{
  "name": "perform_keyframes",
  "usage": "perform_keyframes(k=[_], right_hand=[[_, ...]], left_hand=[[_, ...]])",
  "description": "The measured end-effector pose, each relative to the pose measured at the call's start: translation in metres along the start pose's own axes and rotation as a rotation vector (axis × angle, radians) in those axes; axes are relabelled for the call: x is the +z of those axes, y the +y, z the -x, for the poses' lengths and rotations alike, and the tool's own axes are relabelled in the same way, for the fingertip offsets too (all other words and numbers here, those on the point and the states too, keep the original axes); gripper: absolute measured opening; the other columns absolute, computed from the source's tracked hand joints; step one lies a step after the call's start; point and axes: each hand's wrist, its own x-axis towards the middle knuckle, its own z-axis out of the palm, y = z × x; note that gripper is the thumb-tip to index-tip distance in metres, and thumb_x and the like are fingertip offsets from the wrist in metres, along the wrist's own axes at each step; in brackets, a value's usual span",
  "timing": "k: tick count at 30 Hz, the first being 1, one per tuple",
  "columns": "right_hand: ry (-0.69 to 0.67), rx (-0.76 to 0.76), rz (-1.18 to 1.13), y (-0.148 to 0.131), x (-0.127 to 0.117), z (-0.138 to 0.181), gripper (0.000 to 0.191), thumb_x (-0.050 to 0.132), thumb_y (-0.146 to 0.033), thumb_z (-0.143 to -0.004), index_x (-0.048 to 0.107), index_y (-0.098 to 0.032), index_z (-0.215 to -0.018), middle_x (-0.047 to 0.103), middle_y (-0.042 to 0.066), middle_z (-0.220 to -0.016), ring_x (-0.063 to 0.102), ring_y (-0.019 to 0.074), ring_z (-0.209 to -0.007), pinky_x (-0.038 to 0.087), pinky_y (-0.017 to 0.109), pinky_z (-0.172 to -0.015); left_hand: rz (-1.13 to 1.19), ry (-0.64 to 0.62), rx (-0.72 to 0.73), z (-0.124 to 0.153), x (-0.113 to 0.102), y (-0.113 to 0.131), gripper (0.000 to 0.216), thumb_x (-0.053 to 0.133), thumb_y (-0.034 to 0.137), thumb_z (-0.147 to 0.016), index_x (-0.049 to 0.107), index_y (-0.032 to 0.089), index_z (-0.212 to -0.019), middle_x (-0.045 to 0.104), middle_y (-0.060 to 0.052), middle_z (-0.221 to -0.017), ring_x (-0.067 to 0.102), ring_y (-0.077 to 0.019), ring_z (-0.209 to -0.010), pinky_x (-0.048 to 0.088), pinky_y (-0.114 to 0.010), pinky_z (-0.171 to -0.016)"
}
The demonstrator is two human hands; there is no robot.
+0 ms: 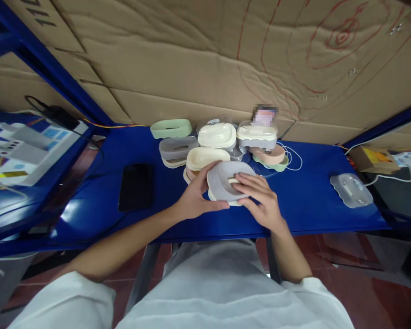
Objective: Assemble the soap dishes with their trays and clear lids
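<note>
My left hand [205, 194] is closed around the left side and front of a grey oval plastic container [221, 180], tilted up toward me. Over its right side, my right hand [260, 196] has its fingers bent into the hollow, at a small cream piece [232, 180]. The thumb sits low, by the container's front rim. A cream edge [239, 202] shows just under the container. Behind it lie a cream oval tray [207, 156], another cream tray [217, 135] and a grey container [177, 147].
A green container [171, 128] stands at the back, left of a stack topped by a clear-lidded cream box [256, 132]. A black phone [136, 186] lies on the blue table [304, 196]. A clear plastic cover [351, 189] is at right; a cardboard wall [178, 59] rises behind.
</note>
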Motion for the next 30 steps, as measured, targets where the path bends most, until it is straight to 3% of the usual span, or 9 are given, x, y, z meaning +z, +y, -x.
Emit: perform_keyframes(k=[5,8,12,17,22,26,30], right_hand=[[0.155,0.083,-0.074,-0.005,0.015,0.055,0.033,0.069,-0.040,-0.106,0.077,-0.036,-0.138,0.077,0.008,-0.141,0.074,0.0327,-0.131,0.057,0.059,-0.111],[0.202,0.133,-0.123,-0.004,0.023,0.070,0.030,0.067,-0.045,-0.106,0.080,-0.035,-0.130,0.081,0.008,-0.133,0.076,0.0338,-0.125,0.061,0.060,-0.107],[0.328,0.243,-0.154,-0.001,0.024,0.085,0.032,0.063,-0.054,-0.106,0.082,-0.031,-0.118,0.084,0.010,-0.116,0.080,0.0353,-0.111,0.065,0.060,-0.098],[0.536,0.364,-0.050,0.001,0.022,0.098,0.033,0.061,-0.052,-0.106,0.081,-0.027,-0.112,0.083,0.012,-0.112,0.080,0.0355,-0.109,0.065,0.059,-0.097],[0.420,0.353,0.056,-0.005,0.021,0.100,0.024,0.067,-0.038,-0.103,0.080,-0.030,-0.122,0.082,0.010,-0.123,0.078,0.0355,-0.118,0.063,0.062,-0.105],[0.337,0.282,0.161,-0.010,0.020,0.103,0.032,0.068,-0.030,-0.104,0.076,-0.033,-0.134,0.081,0.008,-0.128,0.076,0.0340,-0.123,0.057,0.063,-0.111],[0.207,0.265,0.277,-0.013,0.023,0.110,0.045,0.076,-0.038,-0.101,0.068,-0.032,-0.145,0.079,0.010,-0.134,0.074,0.0349,-0.127,0.051,0.063,-0.116]], left_hand=[[0.007,-0.082,-0.088,0.015,0.024,0.004,0.111,0.105,0.047,-0.069,0.049,0.027,-0.163,0.050,-0.020,-0.168,0.052,-0.0445,-0.155,0.055,-0.057,-0.121],[-0.009,-0.101,-0.146,0.021,0.029,0.002,0.110,0.105,0.045,-0.069,0.049,0.028,-0.163,0.052,-0.019,-0.165,0.057,-0.0434,-0.150,0.058,-0.056,-0.117],[-0.061,-0.157,-0.114,0.024,0.033,0.003,0.110,0.103,0.039,-0.072,0.046,0.028,-0.165,0.050,-0.019,-0.166,0.058,-0.0419,-0.149,0.061,-0.051,-0.115],[-0.033,-0.224,-0.045,0.029,0.042,0.002,0.068,0.087,0.027,-0.089,0.055,0.024,-0.149,0.069,-0.015,-0.142,0.078,-0.0269,-0.118,0.067,-0.039,-0.104],[0.012,-0.200,-0.165,0.036,0.053,-0.007,0.059,0.076,0.026,-0.098,0.047,0.023,-0.150,0.073,-0.014,-0.132,0.081,-0.0229,-0.108,0.068,-0.037,-0.097],[0.065,-0.235,-0.237,0.034,0.051,-0.008,0.057,0.073,0.028,-0.101,0.042,0.024,-0.149,0.075,-0.010,-0.119,0.081,-0.0204,-0.099,0.068,-0.033,-0.088],[0.032,-0.258,-0.322,0.030,0.044,-0.005,0.052,0.071,0.034,-0.103,0.047,0.022,-0.147,0.071,-0.002,-0.100,0.070,-0.0112,-0.064,0.060,-0.020,-0.053]])
